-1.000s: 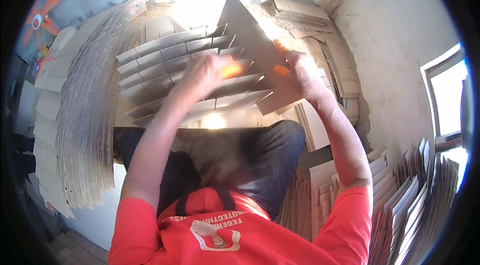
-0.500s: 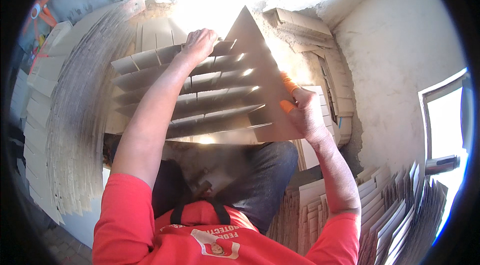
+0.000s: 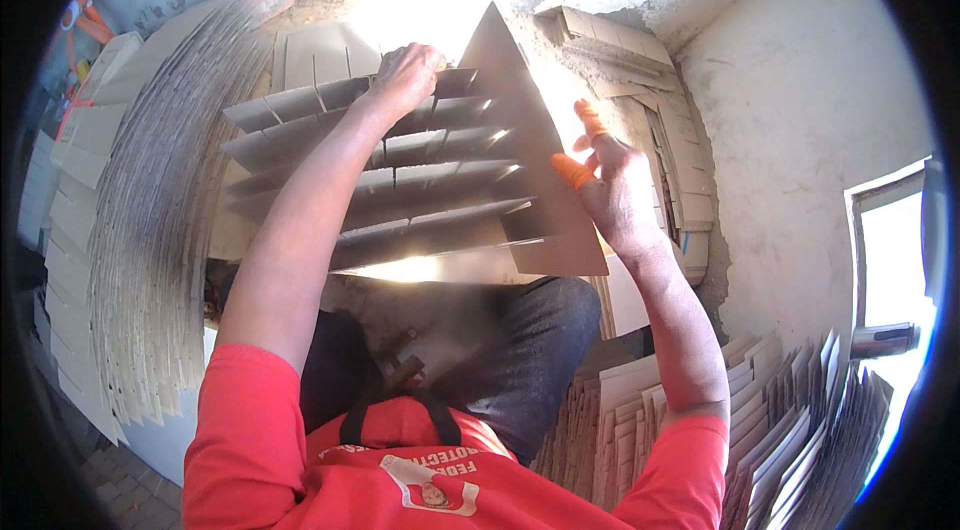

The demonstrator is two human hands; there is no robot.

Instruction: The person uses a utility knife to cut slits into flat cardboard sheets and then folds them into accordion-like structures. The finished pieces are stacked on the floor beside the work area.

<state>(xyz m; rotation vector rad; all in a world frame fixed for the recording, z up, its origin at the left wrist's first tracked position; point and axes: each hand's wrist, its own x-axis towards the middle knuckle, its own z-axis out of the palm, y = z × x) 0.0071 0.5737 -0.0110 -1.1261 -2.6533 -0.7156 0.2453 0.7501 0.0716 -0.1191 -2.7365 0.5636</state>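
Across my lap stand several parallel slotted cardboard strips (image 3: 405,175), set on edge as rows of a divider. A larger cardboard sheet (image 3: 535,170) crosses their right ends, its far corner pointing up and away. My left hand (image 3: 405,80) is closed at the farthest strip, fingers curled over its upper edge; its fingertips are partly hidden. My right hand (image 3: 615,185) has orange covers on its thumb and a finger. Its fingers are spread beside the sheet's right edge. The thumb overlaps that edge in the picture; whether it touches, I cannot tell.
A tall, curved stack of cardboard strips (image 3: 150,210) rises at the left, beside an orange fan (image 3: 90,5). More cardboard pieces (image 3: 675,140) lie against the right wall (image 3: 810,130). Upright slotted strips (image 3: 770,420) crowd the lower right. Strong light washes out the far side.
My right hand has come off the sheet's right edge, its fingers spreading. The sheet stands slightly more upright. My left hand stays on the farthest strip.
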